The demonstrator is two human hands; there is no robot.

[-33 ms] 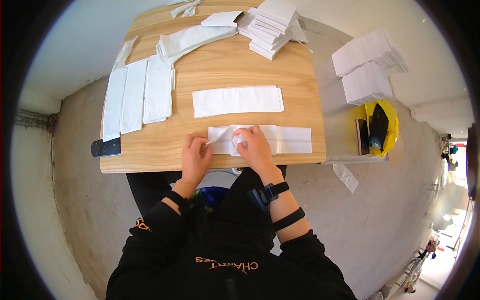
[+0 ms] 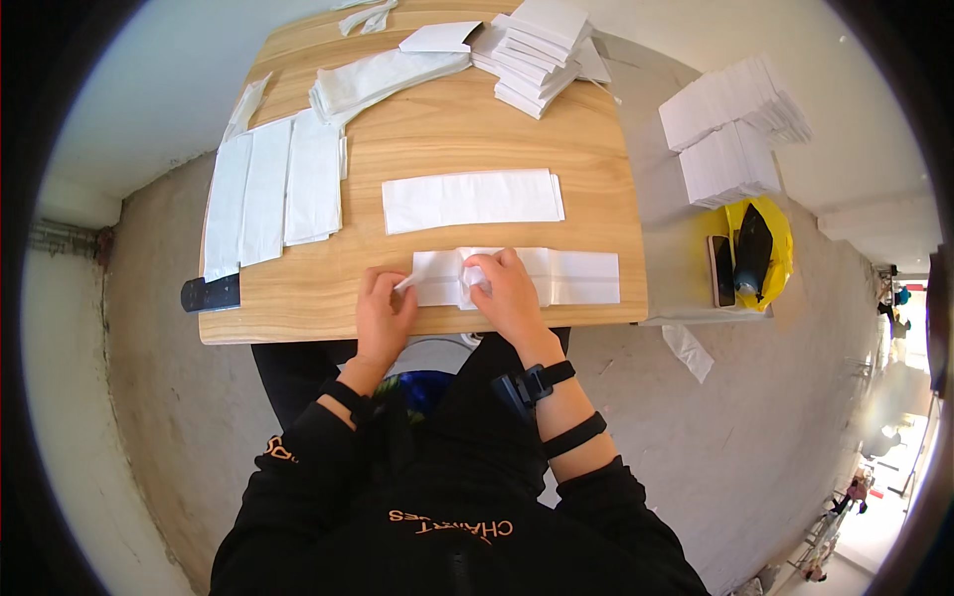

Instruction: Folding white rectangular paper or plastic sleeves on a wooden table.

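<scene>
At the table's front edge lies a long white paper strip (image 2: 586, 278), with a shinier, translucent white piece (image 2: 549, 266) across its middle. My left hand (image 2: 386, 310) is at the strip's left end, thumb and fingers closed on a thin white strip end (image 2: 405, 284). My right hand (image 2: 512, 298) rests on the middle of the paper, its fingers curled around a small rounded white thing (image 2: 475, 277), mostly hidden by them. Just beyond both hands lies a flat stack of long white paper strips (image 2: 472, 201).
More long white strips (image 2: 263, 194) lie at the table's left, beside a dark remote-like object (image 2: 211, 293). White stacks (image 2: 537, 55) stand at the back, others (image 2: 725, 129) on a side surface with a phone (image 2: 720, 270) and a yellow bag (image 2: 778, 258). A white piece (image 2: 687, 353) is on the floor.
My left hand has shifted slightly to the left, drawing the pinched strip end with it. My right hand stays where it was on the paper.
</scene>
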